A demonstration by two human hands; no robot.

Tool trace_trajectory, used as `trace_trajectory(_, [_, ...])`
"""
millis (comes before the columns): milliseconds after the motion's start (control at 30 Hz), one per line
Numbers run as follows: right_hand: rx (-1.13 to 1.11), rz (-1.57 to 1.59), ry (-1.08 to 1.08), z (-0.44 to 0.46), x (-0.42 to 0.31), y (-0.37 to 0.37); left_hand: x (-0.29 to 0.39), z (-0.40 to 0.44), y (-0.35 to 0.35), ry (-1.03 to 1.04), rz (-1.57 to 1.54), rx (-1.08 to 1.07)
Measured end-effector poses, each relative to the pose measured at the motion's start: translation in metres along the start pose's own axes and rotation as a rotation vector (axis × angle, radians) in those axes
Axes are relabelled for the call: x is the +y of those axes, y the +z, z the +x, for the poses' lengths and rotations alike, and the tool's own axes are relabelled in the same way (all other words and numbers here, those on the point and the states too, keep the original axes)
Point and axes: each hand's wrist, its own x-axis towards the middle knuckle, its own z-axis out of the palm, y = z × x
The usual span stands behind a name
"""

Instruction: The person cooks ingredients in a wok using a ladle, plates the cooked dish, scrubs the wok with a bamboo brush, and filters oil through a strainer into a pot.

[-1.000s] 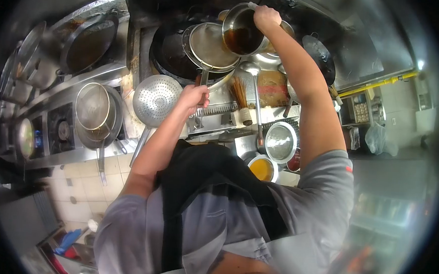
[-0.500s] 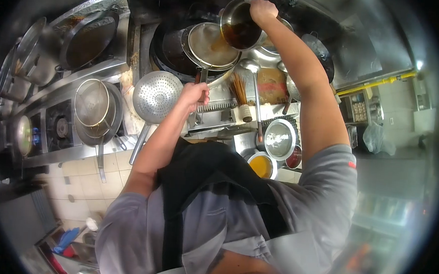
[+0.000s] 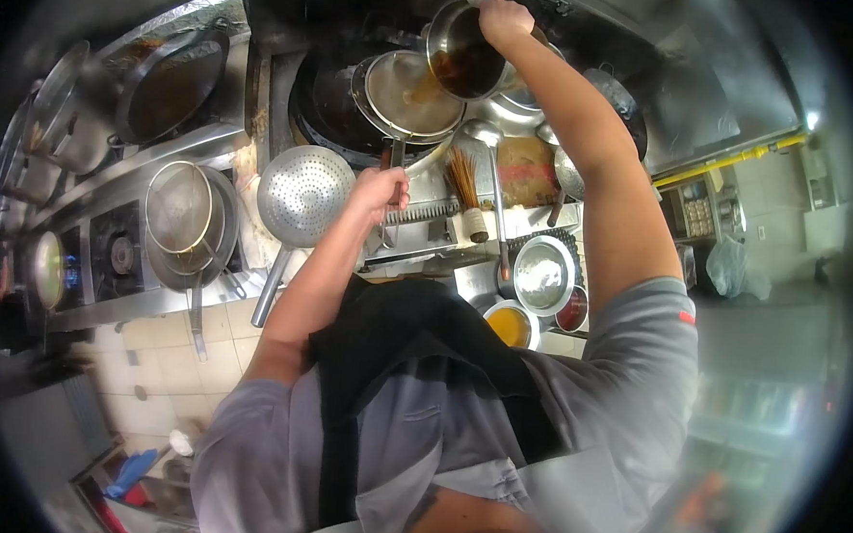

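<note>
My left hand (image 3: 382,193) is closed around the handle of a round fine-mesh strainer (image 3: 394,81), held level over the wok range. A second rim shows just under the strainer; what it belongs to is partly hidden. Up and to the right, my right hand (image 3: 506,24) grips the rim of a metal pot (image 3: 447,17), tilted toward the strainer. Dark brown liquid (image 3: 468,68) lies in the pot, and a brown stream runs from its lip into the strainer. Beneath and left of the strainer sits a large dark wok (image 3: 322,97).
A perforated ladle (image 3: 305,194) lies left of my left forearm. Nearer the middle are a bamboo brush (image 3: 467,191) and a long ladle (image 3: 498,188). Metal bowl (image 3: 544,275) and yellow-liquid container (image 3: 509,325) stand by my right side. Another strainer (image 3: 179,205) rests on a pan at left.
The view has shifted slightly. Both hands keep their holds, and brown liquid still runs from the tilted pot into the strainer.
</note>
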Motion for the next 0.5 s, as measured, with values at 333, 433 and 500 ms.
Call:
trace_trajectory(333, [0.030, 0.025, -0.012, -0.007, -0.003, -0.018, 0.001, -0.002, 0.009, 0.001, -0.002, 0.009])
trace_trajectory(433, [0.004, 0.015, -0.004, -0.008, -0.003, -0.020, 0.000, -0.001, 0.009, 0.006, -0.011, -0.004])
trace_trajectory(500, [-0.022, -0.063, -0.029, -0.007, -0.003, -0.020, 0.000, -0.001, 0.009, 0.010, -0.015, -0.005])
